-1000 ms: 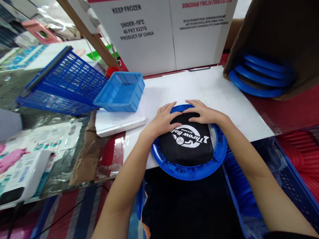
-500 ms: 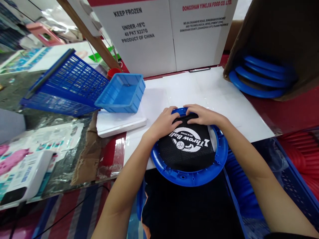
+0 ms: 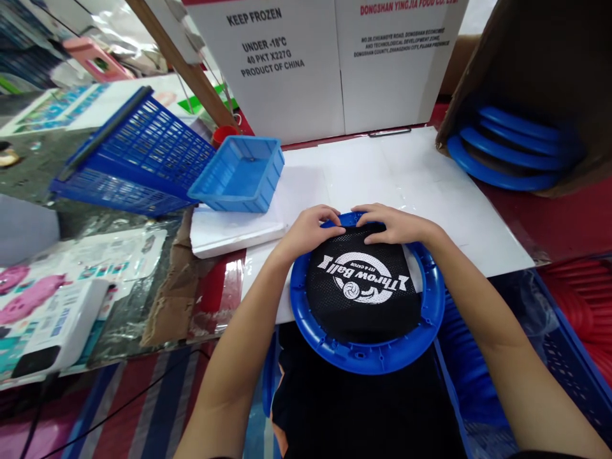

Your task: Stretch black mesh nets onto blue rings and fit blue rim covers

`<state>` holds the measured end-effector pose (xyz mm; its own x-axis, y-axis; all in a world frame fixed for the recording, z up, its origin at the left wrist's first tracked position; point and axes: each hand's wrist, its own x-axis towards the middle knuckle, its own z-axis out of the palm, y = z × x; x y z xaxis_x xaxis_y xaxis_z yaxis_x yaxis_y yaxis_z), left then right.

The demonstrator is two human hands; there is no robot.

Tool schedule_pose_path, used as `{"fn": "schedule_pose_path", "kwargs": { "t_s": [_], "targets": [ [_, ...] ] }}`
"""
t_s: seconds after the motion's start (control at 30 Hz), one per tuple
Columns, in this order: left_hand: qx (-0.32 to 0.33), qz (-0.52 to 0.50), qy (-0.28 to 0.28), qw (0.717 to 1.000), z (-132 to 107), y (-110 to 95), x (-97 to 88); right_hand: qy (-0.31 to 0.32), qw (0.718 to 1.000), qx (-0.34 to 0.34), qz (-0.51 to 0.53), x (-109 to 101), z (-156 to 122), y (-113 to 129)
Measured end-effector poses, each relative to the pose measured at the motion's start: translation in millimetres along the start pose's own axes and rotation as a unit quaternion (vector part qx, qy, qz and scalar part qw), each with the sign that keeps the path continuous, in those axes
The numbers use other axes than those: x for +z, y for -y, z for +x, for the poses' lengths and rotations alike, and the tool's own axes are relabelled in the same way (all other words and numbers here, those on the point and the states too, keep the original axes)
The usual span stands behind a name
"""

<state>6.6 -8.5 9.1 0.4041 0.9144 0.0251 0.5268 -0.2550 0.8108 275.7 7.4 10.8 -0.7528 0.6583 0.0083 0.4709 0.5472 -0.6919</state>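
Observation:
A blue plastic ring point(image 3: 368, 360) lies partly on the white table top and overhangs its near edge above my lap. Inside it is a round black mesh point(image 3: 354, 319) printed in white with "Throw Ball". My left hand point(image 3: 313, 229) is closed at the far left of the rim, thumb and forefinger pinching the mesh edge. To its right, my right hand point(image 3: 394, 224) curls its fingers over the far rim, the thumb pressing on the mesh. A pale gap shows between mesh and ring on the right side. The fingertips' undersides are hidden.
On the left stand a light-blue tray point(image 3: 239, 175), a dark-blue basket point(image 3: 138, 156) and a white slab point(image 3: 234, 239). A white carton point(image 3: 296, 102) walls the back. Blue rings point(image 3: 507, 153) sit in an open box at right. Red rings point(image 3: 583, 299) fill a crate below.
The ring's near side has moved a little toward me. The mesh looks flatter, with its print more fully visible, and my left thumb has drawn back toward the far rim.

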Motion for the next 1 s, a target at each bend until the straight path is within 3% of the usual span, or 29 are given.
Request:
{"fn": "schedule_pose_path", "kwargs": {
  "t_s": [0.27, 0.43, 0.77, 1.0],
  "targets": [
    [-0.042, -0.066, 0.016, 0.997, 2, 5, -4.6, -0.097, 0.992, 0.010, 0.083, 5, 8, 5],
    [-0.067, -0.059, 0.044, 0.995, 3, 10, -9.5, -0.115, 0.985, 0.036, 0.121, 7, 10, 6],
    [-0.066, -0.011, 0.041, 0.997, 6, 10, -6.2, -0.091, 0.986, 0.075, 0.114, 2, 21, -7],
    [-0.057, 0.024, 0.053, 0.997, 7, 6, -7.7, -0.027, 0.996, 0.068, 0.060, -10, 26, -10]
  ]
}}
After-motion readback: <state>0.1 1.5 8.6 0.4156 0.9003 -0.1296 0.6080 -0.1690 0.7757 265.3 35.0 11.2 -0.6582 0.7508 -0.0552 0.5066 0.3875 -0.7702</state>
